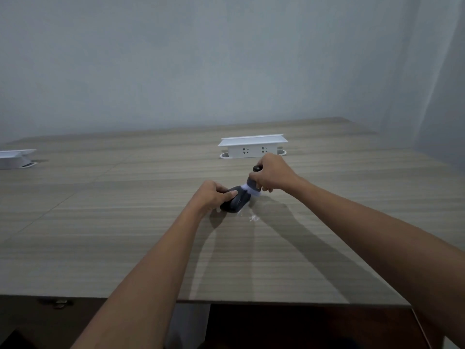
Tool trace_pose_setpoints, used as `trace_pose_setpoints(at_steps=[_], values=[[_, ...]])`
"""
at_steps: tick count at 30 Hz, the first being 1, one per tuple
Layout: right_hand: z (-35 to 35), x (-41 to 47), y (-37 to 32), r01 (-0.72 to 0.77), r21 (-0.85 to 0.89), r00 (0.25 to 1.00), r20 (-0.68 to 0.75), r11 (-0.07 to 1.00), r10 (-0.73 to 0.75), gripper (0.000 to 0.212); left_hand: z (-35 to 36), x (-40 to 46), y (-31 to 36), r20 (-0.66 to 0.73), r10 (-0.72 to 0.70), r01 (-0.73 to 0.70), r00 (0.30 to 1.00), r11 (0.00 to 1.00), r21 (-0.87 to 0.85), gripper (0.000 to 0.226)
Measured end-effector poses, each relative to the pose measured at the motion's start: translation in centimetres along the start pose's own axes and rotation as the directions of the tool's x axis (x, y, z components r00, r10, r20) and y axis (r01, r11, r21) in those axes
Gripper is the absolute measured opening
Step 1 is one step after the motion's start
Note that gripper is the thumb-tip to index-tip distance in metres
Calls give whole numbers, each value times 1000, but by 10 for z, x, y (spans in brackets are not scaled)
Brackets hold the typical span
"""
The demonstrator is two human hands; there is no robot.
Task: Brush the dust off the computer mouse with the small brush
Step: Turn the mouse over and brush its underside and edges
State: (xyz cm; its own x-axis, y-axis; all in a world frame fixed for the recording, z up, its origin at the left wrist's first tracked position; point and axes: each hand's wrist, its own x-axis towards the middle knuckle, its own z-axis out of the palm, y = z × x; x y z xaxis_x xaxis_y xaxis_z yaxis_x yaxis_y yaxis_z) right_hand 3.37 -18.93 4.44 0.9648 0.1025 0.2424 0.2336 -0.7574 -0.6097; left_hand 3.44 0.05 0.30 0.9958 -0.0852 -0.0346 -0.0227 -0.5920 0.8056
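1. Mouse (235, 202): dark grey, on the wooden desk (100, 222), just right of centre, long axis running from 7 to 1 o'clock.
2. Left hand (212, 195): at the mouse's 9 o'clock side, fingers curled around its far end, thumb lying along the top, gripping it against the desk.
3. Right hand (270, 176): at 1 o'clock from the mouse, fingers wrapped tight around the brush (253, 183), dark handle tip poking out above the fist.
4. Bristles: white, pointing down toward 7 o'clock, touching the mouse's far right end.
5. White specks (253, 217): on the desk at 4 o'clock from the mouse, just beside it.
6. Socket box (253, 146): white, raised from the desk at 12 o'clock, beyond the right hand.
7. Second white box (15, 158): at the left edge, around 10 o'clock, well apart.
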Motion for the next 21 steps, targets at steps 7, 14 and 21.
trace_pose_setpoints(at_steps=[7,14,21], values=[[9,-2,1,-97,186,995,20,978,95,30,-2,-5,9,-67,-112,109,991,993,-38,39],[13,6,2,-129,191,991,60,973,119,24,-21,-10,6,15,-147,147,989,966,-213,39],[6,4,4,-111,174,993,61,978,102,19,-49,2,2,148,75,-136,986,876,462,48]])
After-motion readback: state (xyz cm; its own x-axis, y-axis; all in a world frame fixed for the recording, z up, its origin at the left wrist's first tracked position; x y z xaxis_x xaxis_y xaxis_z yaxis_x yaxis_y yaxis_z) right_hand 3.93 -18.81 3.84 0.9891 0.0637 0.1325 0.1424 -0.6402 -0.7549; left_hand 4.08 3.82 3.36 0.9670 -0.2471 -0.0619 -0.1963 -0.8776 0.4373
